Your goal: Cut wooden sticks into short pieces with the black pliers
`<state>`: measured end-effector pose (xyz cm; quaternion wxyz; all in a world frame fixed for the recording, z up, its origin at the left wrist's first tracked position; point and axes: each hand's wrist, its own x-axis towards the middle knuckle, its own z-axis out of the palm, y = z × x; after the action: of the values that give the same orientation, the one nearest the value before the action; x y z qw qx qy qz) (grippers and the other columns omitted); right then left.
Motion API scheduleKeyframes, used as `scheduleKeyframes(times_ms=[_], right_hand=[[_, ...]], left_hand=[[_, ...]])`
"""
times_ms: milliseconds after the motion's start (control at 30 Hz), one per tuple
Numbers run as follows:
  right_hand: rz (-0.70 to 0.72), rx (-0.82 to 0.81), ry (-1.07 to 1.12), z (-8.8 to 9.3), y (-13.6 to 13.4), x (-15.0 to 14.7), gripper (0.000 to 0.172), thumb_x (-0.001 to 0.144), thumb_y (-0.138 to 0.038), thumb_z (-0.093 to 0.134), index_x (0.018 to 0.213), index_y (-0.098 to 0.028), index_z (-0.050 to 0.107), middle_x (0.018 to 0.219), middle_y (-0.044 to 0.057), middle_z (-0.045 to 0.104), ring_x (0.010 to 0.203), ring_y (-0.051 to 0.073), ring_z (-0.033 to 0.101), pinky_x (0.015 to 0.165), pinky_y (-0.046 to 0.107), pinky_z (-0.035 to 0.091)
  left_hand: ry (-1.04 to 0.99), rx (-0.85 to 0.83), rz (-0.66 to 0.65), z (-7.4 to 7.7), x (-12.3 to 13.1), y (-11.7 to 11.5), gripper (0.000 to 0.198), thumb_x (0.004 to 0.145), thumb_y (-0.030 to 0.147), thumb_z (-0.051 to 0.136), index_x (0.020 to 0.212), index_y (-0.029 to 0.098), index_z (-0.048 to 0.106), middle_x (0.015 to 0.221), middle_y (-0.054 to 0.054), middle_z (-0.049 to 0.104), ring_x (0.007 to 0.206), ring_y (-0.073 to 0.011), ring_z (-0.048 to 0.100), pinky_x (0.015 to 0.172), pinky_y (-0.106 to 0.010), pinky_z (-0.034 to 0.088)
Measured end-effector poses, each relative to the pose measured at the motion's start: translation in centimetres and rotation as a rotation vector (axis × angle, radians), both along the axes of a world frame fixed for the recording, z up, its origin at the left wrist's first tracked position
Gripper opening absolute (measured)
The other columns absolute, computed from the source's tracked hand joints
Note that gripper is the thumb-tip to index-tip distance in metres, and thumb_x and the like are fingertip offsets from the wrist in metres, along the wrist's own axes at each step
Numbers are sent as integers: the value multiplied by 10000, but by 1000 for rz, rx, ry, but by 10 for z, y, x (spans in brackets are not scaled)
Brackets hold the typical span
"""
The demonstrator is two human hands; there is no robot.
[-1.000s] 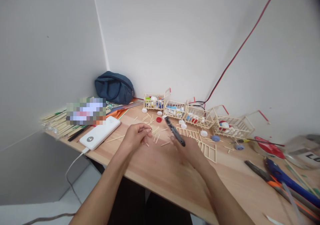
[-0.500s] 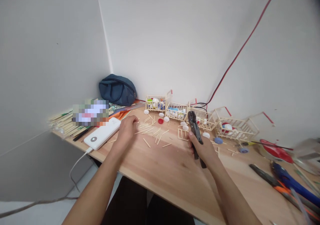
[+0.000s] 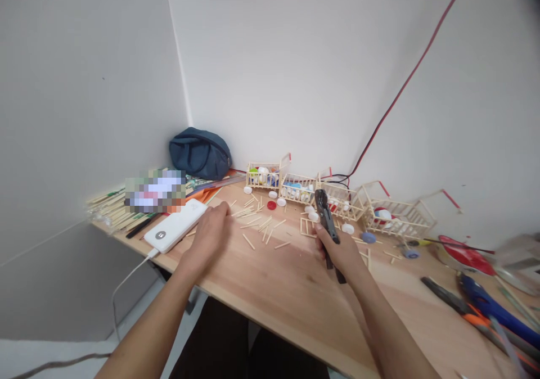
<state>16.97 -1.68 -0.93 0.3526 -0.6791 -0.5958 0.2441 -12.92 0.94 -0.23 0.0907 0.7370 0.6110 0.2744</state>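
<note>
My right hand is wrapped around a pair of dark pliers, jaws pointing away from me, above the wooden table. Beside the white power bank, my left hand is low over the tabletop, its fingers bent down and pressed together. Whatever those fingertips hold, if anything, is hidden. Short wooden sticks lie scattered just right of that hand. Near the pliers is a small ladder-like stick frame; a second frame lies partly behind my right hand.
Along the wall stand several small stick-built carts with bottle-cap wheels and red handles. Long skewers, a blurred-out phone and a blue pouch are at left. At right lie a blue-handled tool and a red-and-white container.
My left hand has shifted slightly down on the table beside the power bank. My right hand still holds the pliers, in nearly the same place.
</note>
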Motion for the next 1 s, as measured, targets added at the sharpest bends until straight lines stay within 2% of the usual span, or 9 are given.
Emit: scheduleKeyframes(times_ms=[100,167,300,400,500,633,700,833,1000], right_hand=[[28,1,94,0,0,-3,475,793,-608,430,673,-167,560,481,8,528,440,149,519,443,253,416],[51,5,179,0,-1,-6,466,781,-608,450,723,-162,572,496,3,525,431,142,508,422,249,415],[70,-19,283,2,-4,-11,460,761,-621,475,714,-169,546,502,-11,495,415,131,483,391,243,411],[67,-15,255,5,-5,-12,462,763,-625,469,670,-175,518,495,-13,483,413,126,475,384,237,401],[66,-8,193,6,-5,-12,447,787,-598,445,711,-168,541,497,-13,493,426,132,490,407,240,403],[45,12,152,4,-3,-10,422,784,-576,457,735,-167,548,518,-8,509,460,139,506,446,249,416],[73,26,224,3,-2,-9,421,765,-578,489,793,-164,553,541,-11,513,472,136,501,449,248,416],[231,17,440,5,-5,-11,417,766,-560,525,849,-153,555,589,-7,513,513,123,492,483,242,415],[298,-18,525,8,-10,-18,360,740,-498,603,866,-169,529,600,-32,501,523,111,472,489,234,389]], left_hand=[[-247,-45,-180,6,16,-7,202,824,154,361,953,193,511,726,-6,579,689,-156,531,631,-243,363],[-295,-90,-312,6,33,-14,255,832,148,342,1011,204,514,768,-9,596,725,-153,552,656,-239,383],[-70,-122,-357,0,73,-29,203,850,185,357,935,198,542,943,-72,601,899,-208,556,759,-296,398],[170,-168,-305,-3,91,-35,177,846,173,374,903,168,541,959,-116,577,863,-237,564,722,-329,407],[222,-172,-323,-5,96,-35,219,843,110,332,902,154,537,960,-129,576,841,-235,562,717,-343,404],[-75,-163,-354,-7,95,-27,137,820,146,397,795,173,529,870,-76,595,827,-199,539,717,-304,393],[-336,-290,-402,-6,95,-23,110,803,210,457,718,176,517,728,-32,578,690,-154,518,618,-253,381],[-829,-642,-510,-3,99,-19,220,761,371,547,710,166,488,568,35,503,426,-58,334,427,-183,255],[-1008,-722,-516,2,106,-23,296,688,398,640,713,161,465,659,0,602,413,-28,328,398,-160,242]])
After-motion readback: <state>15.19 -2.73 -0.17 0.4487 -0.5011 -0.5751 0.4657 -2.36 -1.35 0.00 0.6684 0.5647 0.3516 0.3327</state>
